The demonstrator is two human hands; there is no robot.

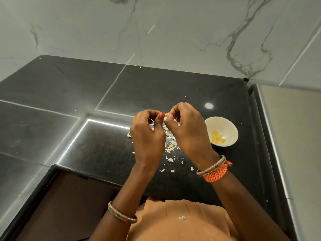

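Both hands are raised together over the black counter. My left hand and my right hand pinch a small pale garlic clove between their fingertips; most of the clove is hidden by the fingers. Thin papery skins lie scattered on the counter right below the hands. A small white bowl stands to the right of my right hand, with a few yellow peeled pieces in it.
A marble-patterned wall rises behind the counter. A raised dark ledge and a pale surface run along the right. At the lower left the counter ends at a dark brown recess.
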